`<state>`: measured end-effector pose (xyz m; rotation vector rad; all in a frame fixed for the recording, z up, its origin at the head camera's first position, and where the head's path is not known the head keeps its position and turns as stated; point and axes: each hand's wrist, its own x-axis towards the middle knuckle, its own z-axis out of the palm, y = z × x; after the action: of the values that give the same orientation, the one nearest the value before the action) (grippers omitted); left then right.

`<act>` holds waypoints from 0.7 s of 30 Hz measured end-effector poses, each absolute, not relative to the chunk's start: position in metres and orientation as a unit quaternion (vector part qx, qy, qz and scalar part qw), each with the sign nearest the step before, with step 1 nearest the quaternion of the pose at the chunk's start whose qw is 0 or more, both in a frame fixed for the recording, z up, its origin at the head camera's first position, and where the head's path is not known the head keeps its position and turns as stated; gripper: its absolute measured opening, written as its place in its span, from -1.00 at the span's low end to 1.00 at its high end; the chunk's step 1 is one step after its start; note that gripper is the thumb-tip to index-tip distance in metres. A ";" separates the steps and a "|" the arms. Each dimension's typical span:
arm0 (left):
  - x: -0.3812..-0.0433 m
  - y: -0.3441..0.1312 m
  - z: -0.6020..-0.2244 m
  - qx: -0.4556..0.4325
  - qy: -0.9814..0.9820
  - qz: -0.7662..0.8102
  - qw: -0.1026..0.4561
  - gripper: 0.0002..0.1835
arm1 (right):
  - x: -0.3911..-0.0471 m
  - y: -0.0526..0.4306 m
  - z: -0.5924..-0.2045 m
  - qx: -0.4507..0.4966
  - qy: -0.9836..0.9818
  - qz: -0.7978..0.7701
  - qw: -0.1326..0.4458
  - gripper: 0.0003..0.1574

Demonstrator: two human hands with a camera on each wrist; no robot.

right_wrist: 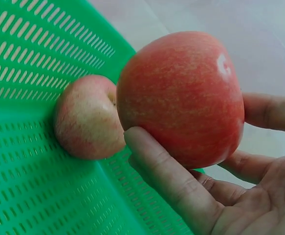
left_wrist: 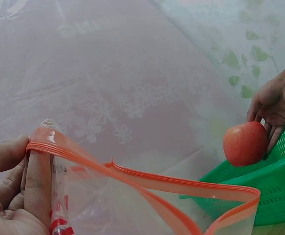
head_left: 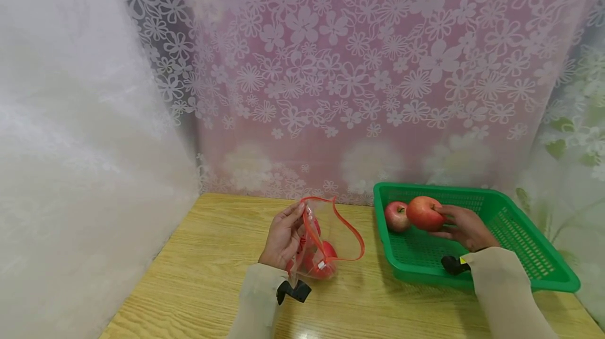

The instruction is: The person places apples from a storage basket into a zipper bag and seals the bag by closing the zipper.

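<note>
My left hand pinches the rim of a clear zip bag between thumb and fingers. The bag's orange-edged mouth gapes toward the right, and red apples show through its plastic, partly hidden by the hand and the zip strip. With my right hand I grip a red apple, raised over the left part of a green basket. Behind it, a paler apple rests inside the basket against its wall.
The basket stands at the right of the wooden table. Flower-patterned plastic sheeting hangs behind the table, and a whitish sheet closes off the left side. Black straps with small mounts sit at both wrists.
</note>
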<state>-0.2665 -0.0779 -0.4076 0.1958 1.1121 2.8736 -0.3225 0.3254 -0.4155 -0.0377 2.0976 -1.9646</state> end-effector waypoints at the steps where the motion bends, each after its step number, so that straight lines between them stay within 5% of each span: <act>1: -0.266 -0.078 -0.407 0.063 0.359 0.931 0.027 -0.71 | -0.322 0.324 -0.415 -0.018 0.725 -0.675 0.132 -0.08; 21: -0.266 -0.077 -0.408 0.051 0.359 0.932 0.019 -0.76 | -0.306 0.295 -0.393 -0.080 0.736 -0.660 0.127 -0.08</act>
<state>-0.2664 -0.0765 -0.4076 0.1569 1.1141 2.8915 -0.3057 0.2954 -0.3933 -0.2332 2.1408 -1.9220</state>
